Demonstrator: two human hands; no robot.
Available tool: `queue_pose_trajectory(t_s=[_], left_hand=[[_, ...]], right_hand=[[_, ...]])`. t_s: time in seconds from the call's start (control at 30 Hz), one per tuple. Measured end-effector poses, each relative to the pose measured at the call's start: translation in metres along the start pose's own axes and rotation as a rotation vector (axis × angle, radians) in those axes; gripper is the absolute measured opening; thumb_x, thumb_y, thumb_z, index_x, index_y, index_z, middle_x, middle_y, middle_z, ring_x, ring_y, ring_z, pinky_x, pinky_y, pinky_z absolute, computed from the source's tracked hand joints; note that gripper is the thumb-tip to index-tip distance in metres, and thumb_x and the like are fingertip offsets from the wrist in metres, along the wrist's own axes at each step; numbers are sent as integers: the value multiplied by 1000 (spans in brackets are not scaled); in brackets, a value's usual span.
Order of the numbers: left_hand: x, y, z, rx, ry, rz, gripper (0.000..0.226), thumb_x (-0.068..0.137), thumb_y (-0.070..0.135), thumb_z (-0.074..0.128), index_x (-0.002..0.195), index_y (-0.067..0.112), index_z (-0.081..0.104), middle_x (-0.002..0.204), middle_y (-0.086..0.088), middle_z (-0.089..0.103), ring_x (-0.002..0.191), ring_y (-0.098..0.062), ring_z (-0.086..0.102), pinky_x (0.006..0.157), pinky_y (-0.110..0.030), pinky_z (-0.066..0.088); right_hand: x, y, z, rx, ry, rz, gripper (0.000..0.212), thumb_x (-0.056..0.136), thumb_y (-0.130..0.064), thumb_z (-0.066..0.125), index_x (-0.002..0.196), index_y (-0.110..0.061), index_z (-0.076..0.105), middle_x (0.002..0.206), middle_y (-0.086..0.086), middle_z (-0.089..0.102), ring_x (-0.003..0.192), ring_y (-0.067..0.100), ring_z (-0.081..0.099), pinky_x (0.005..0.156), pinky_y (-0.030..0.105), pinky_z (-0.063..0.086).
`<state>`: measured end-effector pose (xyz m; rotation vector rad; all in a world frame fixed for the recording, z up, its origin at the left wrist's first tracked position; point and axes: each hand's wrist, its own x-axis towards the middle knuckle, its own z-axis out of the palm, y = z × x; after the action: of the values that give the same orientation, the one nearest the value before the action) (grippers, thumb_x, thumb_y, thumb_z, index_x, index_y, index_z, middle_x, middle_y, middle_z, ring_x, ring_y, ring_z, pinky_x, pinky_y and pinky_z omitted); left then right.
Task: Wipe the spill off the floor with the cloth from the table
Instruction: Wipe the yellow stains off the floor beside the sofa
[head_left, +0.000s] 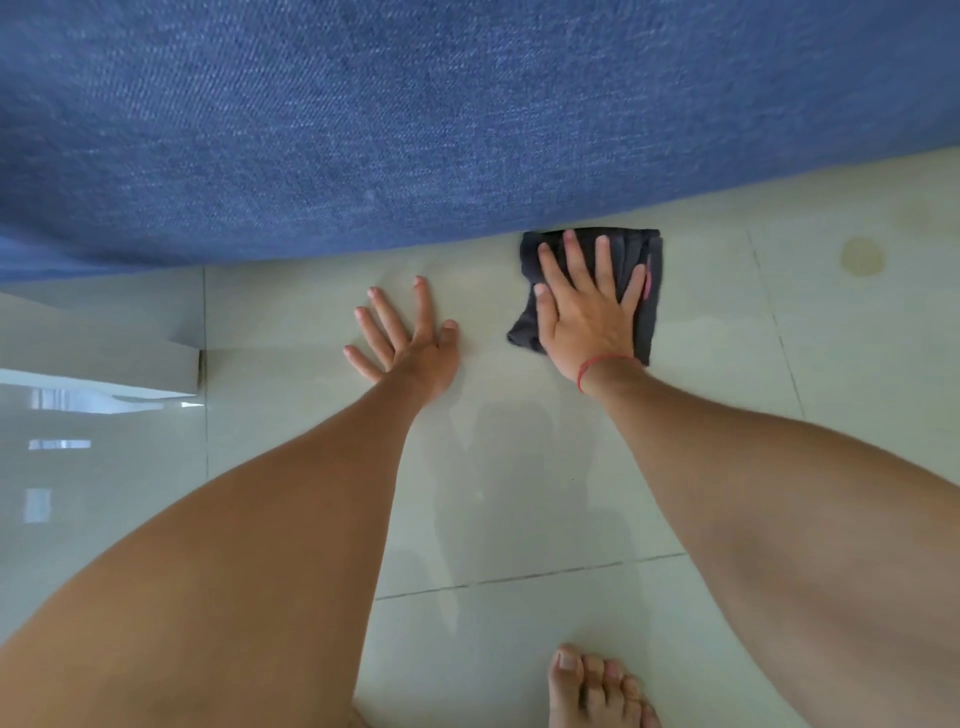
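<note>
A dark grey cloth (644, 244) lies flat on the pale tiled floor (519, 493), right at the base of the blue sofa. My right hand (587, 306) presses down on it with fingers spread; a red string circles that wrist. My left hand (410, 338) rests flat on the bare floor to the left of the cloth, fingers apart, holding nothing. A faint yellowish ring stain (862, 257) shows on the tile to the right of the cloth. A damp-looking sheen lies on the tiles below my hands.
The blue fabric sofa (415, 119) fills the upper half of the view. A white low block (104, 358) sits at the left. My bare foot (597, 686) is at the bottom edge.
</note>
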<state>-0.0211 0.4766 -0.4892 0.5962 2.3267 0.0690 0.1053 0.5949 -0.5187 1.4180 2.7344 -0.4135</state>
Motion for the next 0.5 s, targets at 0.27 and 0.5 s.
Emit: queue_pose_trajectory(t_s=[0.27, 0.5], left_hand=[[-5, 0, -6, -22, -22, 9, 59, 99, 51, 15, 148, 47, -17, 156, -1, -36, 145, -23, -32, 116, -54, -16], [-2, 3, -1, -14, 15, -12, 58, 100, 49, 15, 149, 47, -16, 157, -2, -34, 146, -24, -30, 116, -54, -15]], right_hand=[[-59, 29, -5, 22, -76, -110, 53, 96, -41, 19, 146, -32, 33, 157, -10, 27, 148, 20, 20, 118, 48, 5], [6, 54, -24, 94, -24, 330, 50, 102, -39, 19, 151, -35, 14, 162, -10, 4, 150, 23, -4, 116, 61, -5]])
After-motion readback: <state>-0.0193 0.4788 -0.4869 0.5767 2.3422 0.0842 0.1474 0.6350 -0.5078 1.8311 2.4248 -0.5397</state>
